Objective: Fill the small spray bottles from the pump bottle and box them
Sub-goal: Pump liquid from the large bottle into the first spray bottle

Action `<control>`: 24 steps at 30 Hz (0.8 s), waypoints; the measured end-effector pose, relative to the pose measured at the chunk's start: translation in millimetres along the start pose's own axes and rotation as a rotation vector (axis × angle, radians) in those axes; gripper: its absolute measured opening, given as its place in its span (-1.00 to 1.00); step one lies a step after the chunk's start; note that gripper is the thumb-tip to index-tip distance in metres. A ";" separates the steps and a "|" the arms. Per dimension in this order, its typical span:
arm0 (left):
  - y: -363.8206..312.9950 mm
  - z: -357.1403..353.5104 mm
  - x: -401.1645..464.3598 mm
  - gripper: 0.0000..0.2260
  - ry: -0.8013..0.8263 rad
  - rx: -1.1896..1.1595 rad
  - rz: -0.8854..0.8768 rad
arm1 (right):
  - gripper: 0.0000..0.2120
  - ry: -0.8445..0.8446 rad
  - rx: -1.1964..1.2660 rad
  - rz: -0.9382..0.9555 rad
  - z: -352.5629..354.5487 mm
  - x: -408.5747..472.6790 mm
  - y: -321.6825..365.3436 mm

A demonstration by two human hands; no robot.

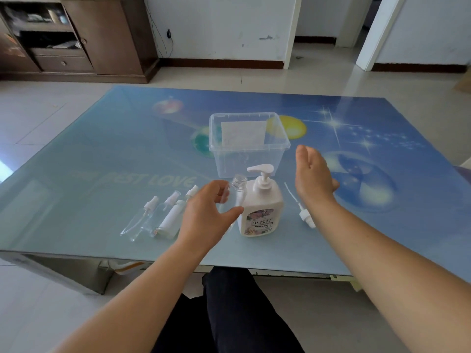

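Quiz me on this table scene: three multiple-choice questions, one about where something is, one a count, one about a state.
1. Where does the loose spray top lie?
A. inside the clear box
B. on the table right of the pump bottle
C. on the floor

2. How many capped small spray bottles lie left of the left hand?
A. one
B. three
C. six

3. The small bottle just left of the pump bottle is:
A. uncapped
B. capped
C. lying in the box

Answers: 1 B, it rests on the table beside the right hand. 2 B, three white tops show in a row. 3 A, its threaded neck is bare; the clear box holds no bottles.
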State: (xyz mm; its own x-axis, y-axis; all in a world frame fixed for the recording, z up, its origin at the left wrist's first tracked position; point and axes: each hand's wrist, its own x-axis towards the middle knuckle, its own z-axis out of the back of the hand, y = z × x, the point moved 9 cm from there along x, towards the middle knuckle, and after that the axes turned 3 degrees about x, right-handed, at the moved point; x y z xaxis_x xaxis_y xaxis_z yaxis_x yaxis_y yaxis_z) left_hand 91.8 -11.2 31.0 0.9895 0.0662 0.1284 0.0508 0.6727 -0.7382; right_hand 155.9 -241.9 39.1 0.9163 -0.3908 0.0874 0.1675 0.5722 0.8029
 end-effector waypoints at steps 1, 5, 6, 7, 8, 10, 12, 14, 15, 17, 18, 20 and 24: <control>-0.6 1.1 0.2 -0.68 -0.005 0.009 -0.004 | -0.60 0.027 0.013 0.034 -0.6 1.0 18.2; -5.1 5.1 1.6 -0.66 -0.040 0.070 -0.017 | -0.50 0.217 -0.071 0.110 -20.1 -0.1 67.3; -7.0 6.0 2.7 -0.65 -0.047 0.093 -0.019 | -0.49 0.254 -0.112 0.107 -26.2 0.1 72.5; -8.9 6.2 4.0 -0.65 -0.050 0.121 -0.023 | -0.48 0.284 -0.151 0.098 -32.5 0.2 74.5; -11.3 7.1 5.9 -0.65 -0.052 0.153 -0.029 | -0.47 0.307 -0.187 0.085 -37.4 0.7 76.2; -15.1 8.7 9.7 -0.66 -0.059 0.212 -0.041 | -0.44 0.339 -0.246 0.052 -46.1 1.2 75.3; -18.4 9.4 12.9 -0.65 -0.062 0.259 -0.060 | -0.41 0.367 -0.284 0.016 -52.4 1.0 72.1; -22.0 9.7 15.9 -0.64 -0.066 0.290 -0.078 | -0.38 0.387 -0.296 -0.016 -56.9 0.8 68.7; -23.5 10.0 17.3 -0.64 -0.071 0.300 -0.085 | -0.37 0.391 -0.299 -0.029 -58.4 1.4 67.2; -27.5 10.8 19.3 -0.62 -0.088 0.326 -0.108 | -0.36 0.387 -0.316 -0.042 -59.4 3.0 65.1; -29.4 11.5 19.6 -0.62 -0.100 0.340 -0.125 | -0.36 0.384 -0.328 -0.043 -59.8 3.7 64.0; -32.2 13.6 18.9 -0.61 -0.134 0.354 -0.164 | -0.35 0.385 -0.348 -0.040 -61.6 4.0 62.1; -35.4 17.0 14.1 -0.61 -0.211 0.366 -0.239 | -0.35 0.395 -0.398 0.001 -63.9 2.7 59.9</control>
State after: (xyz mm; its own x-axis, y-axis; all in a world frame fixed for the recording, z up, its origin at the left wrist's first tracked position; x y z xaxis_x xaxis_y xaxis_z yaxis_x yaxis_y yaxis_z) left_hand 101.7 -21.5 70.2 0.9052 0.0010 0.4251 0.1846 0.8999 -0.3951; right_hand 191.6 -162.6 49.8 0.9704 -0.1339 -0.2010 0.2207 0.8301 0.5120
